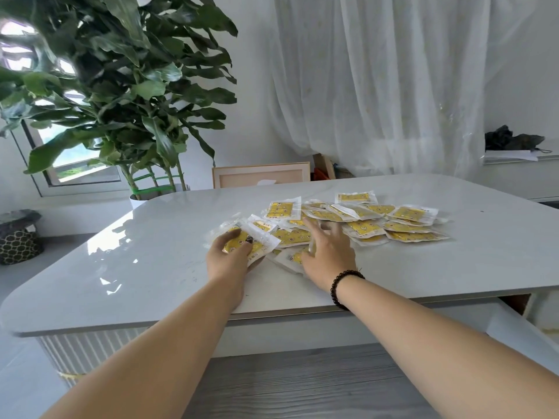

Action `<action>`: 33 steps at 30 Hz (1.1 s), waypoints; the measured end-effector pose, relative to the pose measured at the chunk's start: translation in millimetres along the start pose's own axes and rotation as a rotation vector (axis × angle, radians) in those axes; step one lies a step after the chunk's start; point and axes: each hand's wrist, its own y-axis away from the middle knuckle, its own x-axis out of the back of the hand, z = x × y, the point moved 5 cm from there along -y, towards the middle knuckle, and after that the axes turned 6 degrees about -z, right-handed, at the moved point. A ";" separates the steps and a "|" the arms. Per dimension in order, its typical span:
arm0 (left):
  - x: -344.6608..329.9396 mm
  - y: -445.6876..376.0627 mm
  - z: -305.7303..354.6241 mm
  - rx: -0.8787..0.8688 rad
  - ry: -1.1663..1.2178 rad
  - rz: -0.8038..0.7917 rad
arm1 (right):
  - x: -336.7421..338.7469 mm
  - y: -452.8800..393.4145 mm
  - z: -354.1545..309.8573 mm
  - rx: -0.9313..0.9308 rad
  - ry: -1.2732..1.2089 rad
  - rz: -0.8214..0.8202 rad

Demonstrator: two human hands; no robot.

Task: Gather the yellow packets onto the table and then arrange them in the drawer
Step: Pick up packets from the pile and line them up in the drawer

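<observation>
Head view: the left hand (231, 255) holds a small stack of packets (251, 237) mid-frame. The right hand (328, 252), fingers spread, rests on the yellow packets (378, 220) scattered on the tabletop (151, 261).

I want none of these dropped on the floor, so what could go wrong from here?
1. The left hand holds a slippery-looking packet stack; adding more could let some slide from its grip.
2. The right hand sweeps the packets toward the table near edge, so some might go over.
</observation>
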 end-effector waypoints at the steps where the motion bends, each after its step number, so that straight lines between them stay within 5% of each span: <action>1: -0.6 0.5 0.3 -0.006 0.010 0.008 | -6.0 -0.5 -4.4 0.049 0.107 -0.058; 6: 1.6 -1.1 0.2 -0.028 0.012 0.079 | -23.0 -5.3 -8.0 0.045 0.288 -0.239; 18: -1.1 0.4 0.8 -0.038 -0.045 0.060 | -12.0 -3.5 -10.1 0.028 0.346 -0.029; 25: -3.3 4.7 3.6 -0.028 -0.039 0.038 | -21.5 -8.1 -11.9 0.208 0.392 -0.220; 33: -2.6 5.6 3.9 -0.025 -0.063 0.042 | -5.3 -1.1 -1.0 0.228 0.256 -0.209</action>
